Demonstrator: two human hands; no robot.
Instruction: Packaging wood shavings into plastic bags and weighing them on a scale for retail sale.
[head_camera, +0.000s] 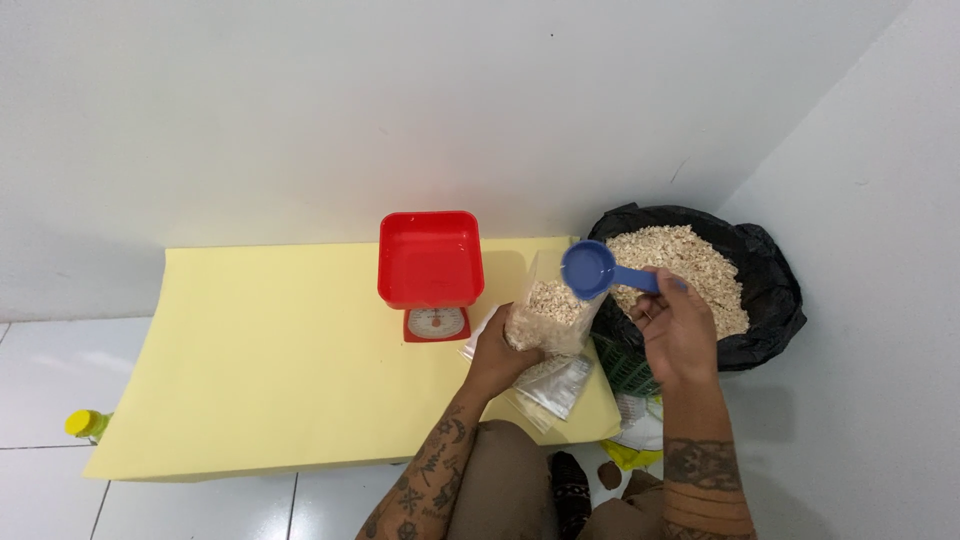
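Yellow paper sheet (260, 350): left hand (497, 352) grips crinkly clear bag (550, 315) of flakes; right hand (675, 325) clasps round blue scoop (590, 269).

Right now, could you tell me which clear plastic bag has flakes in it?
The upright bag in the left hand; the empty bags lie flat below it.

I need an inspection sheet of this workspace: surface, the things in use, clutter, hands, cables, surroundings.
Surface: yellow sheet on white tiled floor.
Things in use: clear bag partly filled with pale flakes; blue scoop over its mouth; black sack of flakes; red scale, pan bare.
Clutter: spare clear bags; green basket; yellow-capped bottle.
Hands: left hand holds bag; right hand holds scoop.
Cables: nothing seen.
Surroundings: white walls.
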